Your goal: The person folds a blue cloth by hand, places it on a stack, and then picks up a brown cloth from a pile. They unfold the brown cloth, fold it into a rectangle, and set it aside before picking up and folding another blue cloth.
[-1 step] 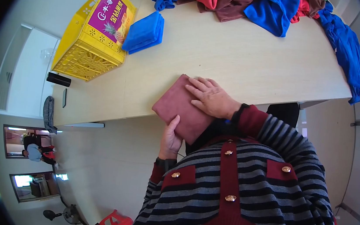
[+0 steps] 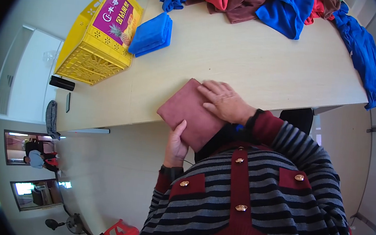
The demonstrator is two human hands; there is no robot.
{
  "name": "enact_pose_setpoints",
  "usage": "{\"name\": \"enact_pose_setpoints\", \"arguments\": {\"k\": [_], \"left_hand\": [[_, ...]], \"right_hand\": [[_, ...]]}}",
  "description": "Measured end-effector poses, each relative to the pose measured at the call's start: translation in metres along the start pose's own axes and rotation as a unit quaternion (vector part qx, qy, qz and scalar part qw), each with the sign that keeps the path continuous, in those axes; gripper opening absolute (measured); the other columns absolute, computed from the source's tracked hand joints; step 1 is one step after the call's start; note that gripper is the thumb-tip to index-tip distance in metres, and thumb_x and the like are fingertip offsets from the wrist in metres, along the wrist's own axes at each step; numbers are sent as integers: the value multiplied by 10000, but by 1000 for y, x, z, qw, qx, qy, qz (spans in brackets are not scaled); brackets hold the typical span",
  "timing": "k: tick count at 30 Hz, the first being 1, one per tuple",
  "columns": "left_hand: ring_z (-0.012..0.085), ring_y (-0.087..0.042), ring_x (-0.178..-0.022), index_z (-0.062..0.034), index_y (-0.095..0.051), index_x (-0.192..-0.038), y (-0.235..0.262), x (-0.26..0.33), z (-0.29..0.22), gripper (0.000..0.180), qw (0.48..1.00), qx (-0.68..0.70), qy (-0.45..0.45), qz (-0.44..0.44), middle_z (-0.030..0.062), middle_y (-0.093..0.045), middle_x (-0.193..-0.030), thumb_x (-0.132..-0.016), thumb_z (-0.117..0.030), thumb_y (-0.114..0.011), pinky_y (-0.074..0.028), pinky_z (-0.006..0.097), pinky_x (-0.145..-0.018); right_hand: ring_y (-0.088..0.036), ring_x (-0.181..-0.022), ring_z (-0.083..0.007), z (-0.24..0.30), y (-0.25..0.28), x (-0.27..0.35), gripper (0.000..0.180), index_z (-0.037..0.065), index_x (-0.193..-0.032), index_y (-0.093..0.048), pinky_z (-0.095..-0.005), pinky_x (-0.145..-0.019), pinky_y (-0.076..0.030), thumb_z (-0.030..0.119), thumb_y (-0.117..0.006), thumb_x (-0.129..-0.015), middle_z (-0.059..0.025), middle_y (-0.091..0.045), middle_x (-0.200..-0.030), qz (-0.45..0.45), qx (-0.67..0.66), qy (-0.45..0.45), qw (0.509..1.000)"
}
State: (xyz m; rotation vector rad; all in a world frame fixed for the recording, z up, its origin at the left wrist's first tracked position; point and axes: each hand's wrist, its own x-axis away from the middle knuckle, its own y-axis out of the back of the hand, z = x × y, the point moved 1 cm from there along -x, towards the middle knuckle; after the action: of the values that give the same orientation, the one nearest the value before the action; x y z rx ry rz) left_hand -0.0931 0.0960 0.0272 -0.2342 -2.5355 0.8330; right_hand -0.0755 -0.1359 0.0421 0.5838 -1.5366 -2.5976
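Folded maroon cloth point(image 2: 188, 113) lies diagonally, long axis upper-left to lower-right, overhanging the table point(image 2: 257, 65) edge; left hand point(image 2: 176, 146) grasps its near edge; right hand point(image 2: 224, 102) presses flat, fingers spread.

One yellow crate point(image 2: 98, 34), one maroon cloth point(image 2: 188, 110)

top: grey/black striped knit cardigan point(image 2: 280, 196) | trim: maroon placket, cuffs, pocket flaps | btns: gold

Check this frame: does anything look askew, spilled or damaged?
Nothing damaged or spilled. The folded maroon cloth overhangs the light wooden table's near edge, held by left hand and right hand.
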Motion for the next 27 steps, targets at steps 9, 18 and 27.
{"name": "enact_pose_setpoints", "arguments": {"k": [9, 18, 27], "left_hand": [[238, -535, -1290, -21, -494, -1394, -66, -104, -199, 484, 986, -115, -118, 30, 105, -578, -1372, -958, -162, -649, -419, 413, -1103], [286, -543, -1286, -82, -516, -1378, -71, -316, -259, 415, 983, 37, -168, 62, 91, -584, -1383, -996, -220, -602, -458, 474, -1075], [296, -514, -1315, -90, -513, -1375, -27, -367, -222, 392, 996, 83, -21, -33, 102, -574, -1383, -1012, -226, -568, -445, 499, -1103]], "right_hand": [[-328, -1448, -351, -52, 57, 68, 554, 49, -1461, -444, -476, -1201, -233, 274, -548, -966, -188, -405, -1527, -32, 91, -131, 987], [-290, -1477, -342, -51, 53, 67, 598, 49, -1453, -459, -474, -1217, -208, 344, -554, -942, -163, -386, -1553, -33, 122, -205, 971], [-282, -1479, -353, -52, 58, 69, 610, 42, -1457, -453, -469, -1218, -208, 345, -560, -938, -176, -375, -1558, -32, 112, -219, 969]]}}
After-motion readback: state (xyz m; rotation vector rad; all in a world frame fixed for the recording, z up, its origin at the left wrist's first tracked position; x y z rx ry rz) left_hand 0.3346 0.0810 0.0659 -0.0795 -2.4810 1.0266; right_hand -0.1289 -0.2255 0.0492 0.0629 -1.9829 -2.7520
